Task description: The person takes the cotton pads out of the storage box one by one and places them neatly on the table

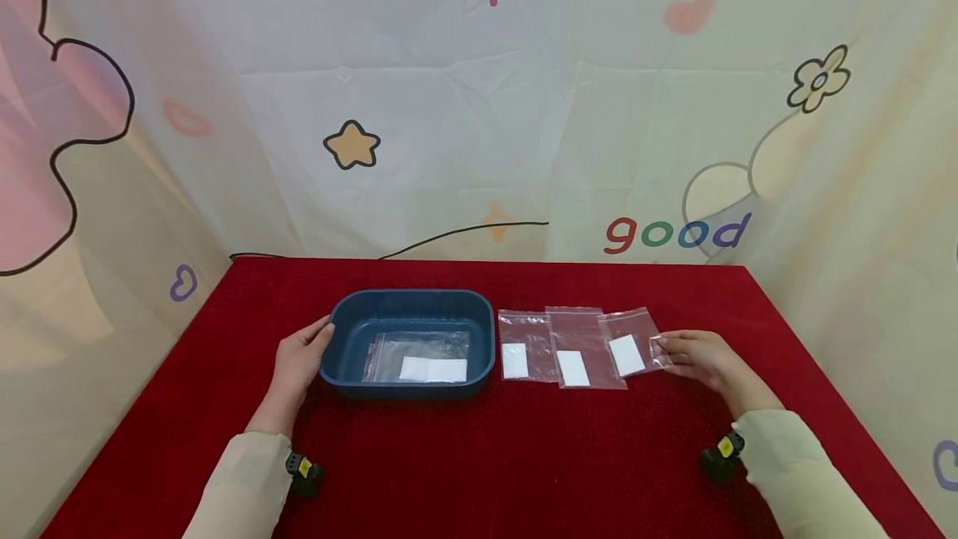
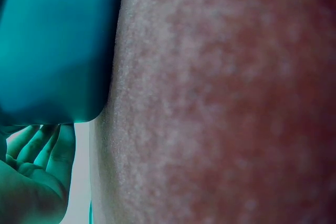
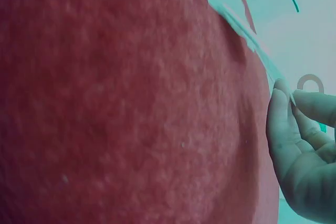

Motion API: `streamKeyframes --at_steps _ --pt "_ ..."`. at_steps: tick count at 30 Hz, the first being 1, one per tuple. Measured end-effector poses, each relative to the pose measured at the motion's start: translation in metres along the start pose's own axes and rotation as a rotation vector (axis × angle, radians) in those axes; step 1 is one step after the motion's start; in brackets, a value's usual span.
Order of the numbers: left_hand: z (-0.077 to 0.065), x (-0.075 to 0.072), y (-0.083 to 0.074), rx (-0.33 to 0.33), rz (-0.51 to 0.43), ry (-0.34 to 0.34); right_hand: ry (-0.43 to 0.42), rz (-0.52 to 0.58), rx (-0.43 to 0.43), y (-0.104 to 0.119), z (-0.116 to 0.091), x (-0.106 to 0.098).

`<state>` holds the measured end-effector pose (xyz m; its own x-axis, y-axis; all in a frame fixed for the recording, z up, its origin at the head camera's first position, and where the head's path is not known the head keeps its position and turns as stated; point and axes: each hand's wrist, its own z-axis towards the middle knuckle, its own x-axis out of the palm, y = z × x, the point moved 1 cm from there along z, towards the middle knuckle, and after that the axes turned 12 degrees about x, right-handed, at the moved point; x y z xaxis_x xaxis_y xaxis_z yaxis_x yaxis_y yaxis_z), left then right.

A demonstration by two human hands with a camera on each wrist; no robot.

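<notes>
A blue plastic basin [image 1: 407, 390] stands left of centre. Small clear zip bags [image 1: 419, 345] with white cards in them lie inside it, overlapping. My left hand [image 1: 298, 358] holds the basin's left end, thumb at the rim; in the left wrist view the fingers [image 2: 62, 153] reach to its outer side. Right of the basin are three more clear zip bags, each with a white card: a left one [image 1: 535, 360], a middle one [image 1: 587, 327] and a right one [image 1: 627, 327]. My right hand [image 1: 703, 358] pinches the right bag's edge between thumb and fingers, and the right wrist view shows that bag tilted up off the cloth.
Red cloth [image 1: 479, 464] covers the table. Behind it and at both sides hangs a pale printed curtain [image 1: 449, 106]. A small dark wrist device [image 1: 303, 472] is on the left arm, and another such device [image 1: 722, 454] on the right.
</notes>
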<state>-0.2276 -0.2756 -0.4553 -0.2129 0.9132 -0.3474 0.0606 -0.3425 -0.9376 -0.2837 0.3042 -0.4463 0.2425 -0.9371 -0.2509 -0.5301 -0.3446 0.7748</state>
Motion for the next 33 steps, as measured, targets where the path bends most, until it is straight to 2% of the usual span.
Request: streamKeyframes --at_steps 8,18,33 --pt "-0.0018 0.0004 -0.0015 -0.003 -0.003 -0.004 -0.021 -0.064 -0.014 -0.0007 -0.0025 -0.0051" --pt "-0.0015 0.0000 -0.0015 -0.009 -0.002 -0.001 -0.110 -0.233 0.010 -0.0004 0.0004 -0.0064" --pt "0.0001 0.0002 -0.0005 -0.017 -0.004 0.002 -0.121 -0.255 0.020 0.0013 0.0021 -0.0033"
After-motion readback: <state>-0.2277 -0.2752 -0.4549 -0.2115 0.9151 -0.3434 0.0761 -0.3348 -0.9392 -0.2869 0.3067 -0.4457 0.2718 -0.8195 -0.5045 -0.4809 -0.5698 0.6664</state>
